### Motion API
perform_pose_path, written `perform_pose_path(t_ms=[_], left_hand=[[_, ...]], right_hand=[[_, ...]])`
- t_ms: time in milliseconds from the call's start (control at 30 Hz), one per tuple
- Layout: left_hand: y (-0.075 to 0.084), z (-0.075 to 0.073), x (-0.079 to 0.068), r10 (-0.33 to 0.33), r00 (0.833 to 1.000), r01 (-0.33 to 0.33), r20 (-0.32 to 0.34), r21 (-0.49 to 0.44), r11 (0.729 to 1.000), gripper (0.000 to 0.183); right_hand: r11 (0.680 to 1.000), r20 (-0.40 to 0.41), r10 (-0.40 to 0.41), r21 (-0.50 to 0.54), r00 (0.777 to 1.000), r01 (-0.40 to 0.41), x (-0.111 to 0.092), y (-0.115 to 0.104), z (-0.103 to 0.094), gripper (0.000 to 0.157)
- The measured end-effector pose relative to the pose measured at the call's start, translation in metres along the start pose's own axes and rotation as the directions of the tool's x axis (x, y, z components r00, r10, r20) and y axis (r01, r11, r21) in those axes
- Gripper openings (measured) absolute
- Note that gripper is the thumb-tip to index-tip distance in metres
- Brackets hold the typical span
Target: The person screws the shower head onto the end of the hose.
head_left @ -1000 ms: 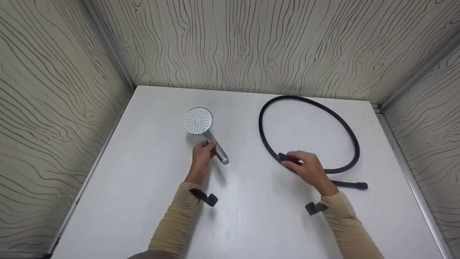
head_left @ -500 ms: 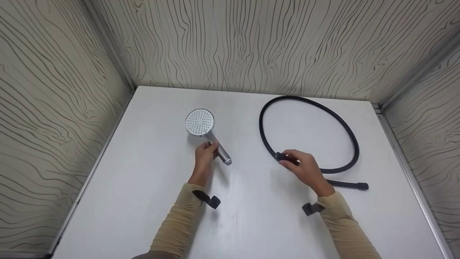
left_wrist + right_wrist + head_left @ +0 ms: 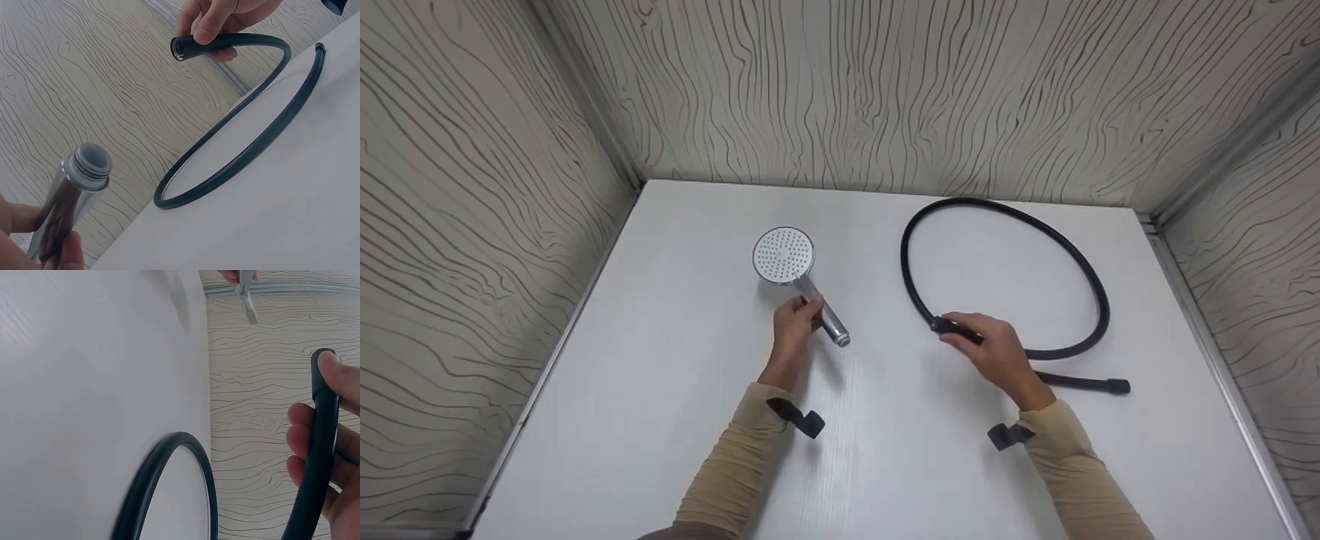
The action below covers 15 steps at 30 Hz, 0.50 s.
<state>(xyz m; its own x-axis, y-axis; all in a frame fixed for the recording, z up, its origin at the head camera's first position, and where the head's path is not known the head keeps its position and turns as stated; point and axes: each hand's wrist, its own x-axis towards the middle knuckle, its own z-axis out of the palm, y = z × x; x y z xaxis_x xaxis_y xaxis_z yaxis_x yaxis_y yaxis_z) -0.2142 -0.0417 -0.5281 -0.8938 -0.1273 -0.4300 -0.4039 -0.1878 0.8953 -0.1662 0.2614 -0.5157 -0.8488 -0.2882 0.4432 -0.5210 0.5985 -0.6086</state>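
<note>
My left hand (image 3: 795, 327) grips the silver handle of a shower head (image 3: 784, 256), its round perforated face turned up and its handle slanting down to the right. The threaded open end of the handle (image 3: 91, 164) shows in the left wrist view. My right hand (image 3: 994, 349) pinches one end of a black shower hose (image 3: 1099, 277), thumb and fingers around the end fitting (image 3: 323, 374). Inside that fitting, threads show in the left wrist view. Handle end and hose end are apart, both raised over the table. The hose's other end (image 3: 1119, 386) lies to the right of my right wrist.
The white table (image 3: 675, 450) runs up to patterned panels at the back (image 3: 840, 97) and on both sides. Most of the hose lies looped on the table's right half. Each sleeve carries a small black camera mount (image 3: 812, 424).
My left hand has moved slightly right and toward me with the shower head. My right hand has drawn a little left with the hose end, narrowing the gap between them.
</note>
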Motion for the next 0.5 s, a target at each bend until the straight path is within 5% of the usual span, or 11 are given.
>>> perform_pose_path(t_ms=[500], left_hand=[[-0.0036,0.005,-0.0027,-0.028,1.0,0.028,-0.001,0.016,0.999,0.041]], right_hand=[[1.0,0.018,0.029,0.002,0.999,-0.029,-0.0008,-0.0038,0.0045,0.02]])
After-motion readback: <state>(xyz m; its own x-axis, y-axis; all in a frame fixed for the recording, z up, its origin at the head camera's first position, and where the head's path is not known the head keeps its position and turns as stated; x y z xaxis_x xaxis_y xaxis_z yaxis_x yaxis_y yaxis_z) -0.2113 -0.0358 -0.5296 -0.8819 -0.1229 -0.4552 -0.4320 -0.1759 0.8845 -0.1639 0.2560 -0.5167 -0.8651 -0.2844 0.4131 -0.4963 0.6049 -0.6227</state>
